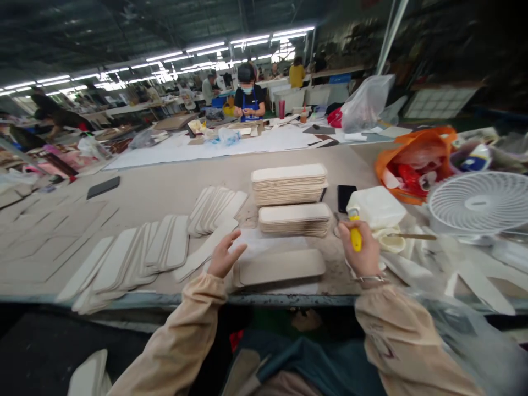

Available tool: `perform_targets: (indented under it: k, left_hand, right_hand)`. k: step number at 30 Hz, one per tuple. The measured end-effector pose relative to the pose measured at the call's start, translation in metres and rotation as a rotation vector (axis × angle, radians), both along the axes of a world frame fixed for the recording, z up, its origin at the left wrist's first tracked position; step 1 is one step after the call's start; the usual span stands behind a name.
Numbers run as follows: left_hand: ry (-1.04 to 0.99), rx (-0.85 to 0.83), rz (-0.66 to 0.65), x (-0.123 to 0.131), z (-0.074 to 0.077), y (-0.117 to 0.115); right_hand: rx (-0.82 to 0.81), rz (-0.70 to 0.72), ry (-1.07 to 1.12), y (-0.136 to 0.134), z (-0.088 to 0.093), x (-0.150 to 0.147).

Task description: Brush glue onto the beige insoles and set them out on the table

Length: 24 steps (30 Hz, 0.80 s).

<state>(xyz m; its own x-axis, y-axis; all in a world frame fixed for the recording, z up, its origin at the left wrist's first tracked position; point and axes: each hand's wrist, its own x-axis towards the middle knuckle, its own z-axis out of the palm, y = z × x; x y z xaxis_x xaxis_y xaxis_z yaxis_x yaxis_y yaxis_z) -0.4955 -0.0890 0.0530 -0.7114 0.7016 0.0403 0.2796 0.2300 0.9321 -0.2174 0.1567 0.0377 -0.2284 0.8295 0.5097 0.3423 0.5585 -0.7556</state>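
Note:
My right hand (pixel 363 250) is wrapped round a tool with a yellow handle (pixel 355 234); its working end cannot be made out. Fingers apart and holding nothing, my left hand (pixel 226 256) hovers by the left end of a long beige panel with rounded corners (pixel 284 268). That panel lies flat near the table's front edge, partly over a white sheet (pixel 268 242). Beyond it stand two neat stacks of similar pale panels, a lower near stack (pixel 295 220) and a taller far stack (pixel 289 184). To the left, more panels (pixel 165 242) lie fanned out in overlapping rows.
Right of the stacks are a black phone (pixel 345 197), a white container (pixel 377 206), a white fan grille (pixel 480 203) and an orange bag (pixel 412 165). A dark flat object (pixel 103 187) lies far left. Across the table, a co-worker in a blue apron (pixel 249 102) faces me.

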Motion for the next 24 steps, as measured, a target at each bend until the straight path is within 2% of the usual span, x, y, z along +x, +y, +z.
perform_targets:
  k: [3, 6, 10, 12, 18, 21, 24]
  left_hand:
    - [-0.029, 0.005, -0.057, 0.019, -0.014, -0.058]
    - [-0.067, 0.028, -0.098, 0.032, -0.018, -0.08]
    - [-0.095, 0.108, -0.154, 0.037, -0.018, -0.07]
    - [-0.135, 0.152, -0.165, 0.038, -0.019, -0.062]
    - [-0.271, 0.237, -0.127, 0.037, -0.023, -0.058]
    - [-0.245, 0.263, -0.143, 0.035, -0.026, -0.06]
    - [-0.134, 0.28, -0.184, 0.033, -0.03, -0.06]
  right_hand:
    - [-0.16, 0.089, 0.124, -0.035, 0.0, 0.019]
    - [-0.291, 0.227, 0.174, -0.067, 0.001, 0.023]
    - [-0.522, 0.432, 0.289, -0.105, 0.002, 0.008]
    - [-0.637, 0.484, 0.341, -0.12, 0.003, -0.003]
    - [-0.824, 0.53, 0.379, -0.148, 0.003, -0.046]
    - [-0.871, 0.539, 0.343, -0.157, 0.002, -0.069]
    - [-0.87, 0.541, 0.334, -0.165, 0.004, -0.083]
